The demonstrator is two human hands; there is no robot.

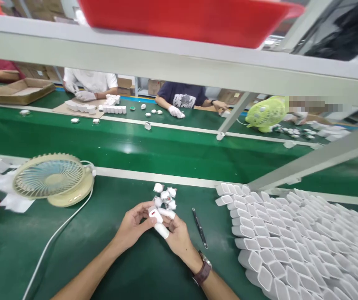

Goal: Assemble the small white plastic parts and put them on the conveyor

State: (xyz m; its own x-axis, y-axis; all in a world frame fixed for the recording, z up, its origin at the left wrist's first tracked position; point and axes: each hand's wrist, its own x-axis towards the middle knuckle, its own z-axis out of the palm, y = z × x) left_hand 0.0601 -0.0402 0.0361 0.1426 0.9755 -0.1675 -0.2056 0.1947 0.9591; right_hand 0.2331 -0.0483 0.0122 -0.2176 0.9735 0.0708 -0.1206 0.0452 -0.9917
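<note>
My left hand (131, 227) and my right hand (179, 237) meet over the green mat and together pinch a small white plastic part with a red mark (155, 215). White finger cots cover some right fingertips. Just beyond the hands lies a little cluster of similar white parts (165, 196). Black tweezers (199, 227) lie to the right of my right hand. A brown-strapped watch sits on my right wrist.
A large stack of white open shells (291, 237) fills the right side. A cream desk fan (53, 179) with a white cable stands at left. Beyond runs a green conveyor belt (166, 146), with other people working across it, a green fan (264, 113), and a red bin (185, 18) overhead.
</note>
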